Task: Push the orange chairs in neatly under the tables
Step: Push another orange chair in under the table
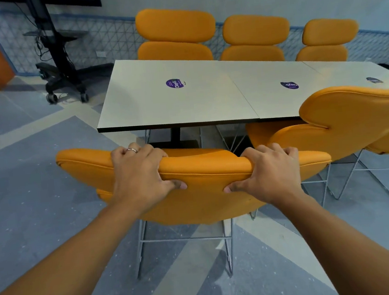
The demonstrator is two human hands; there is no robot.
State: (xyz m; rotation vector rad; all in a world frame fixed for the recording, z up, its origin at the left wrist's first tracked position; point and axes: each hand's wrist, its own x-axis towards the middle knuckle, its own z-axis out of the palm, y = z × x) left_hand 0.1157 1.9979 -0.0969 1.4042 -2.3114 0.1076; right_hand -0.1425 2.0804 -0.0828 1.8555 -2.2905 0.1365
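Grips the top rim of the nearest orange chair with left hand and right hand, fingers curled over the front, thumbs pressing the back (ring on a left finger). Stands off the near edge of the white tables, by their left corner, backrest apart from that edge. Sits just beside a 2nd chair at right; faces 3 more chairs along the far edge.

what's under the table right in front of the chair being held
Under the table a black post and thin wire chair legs show. The orange chair back, gripped by the left hand and right hand, hides most of the floor beneath.
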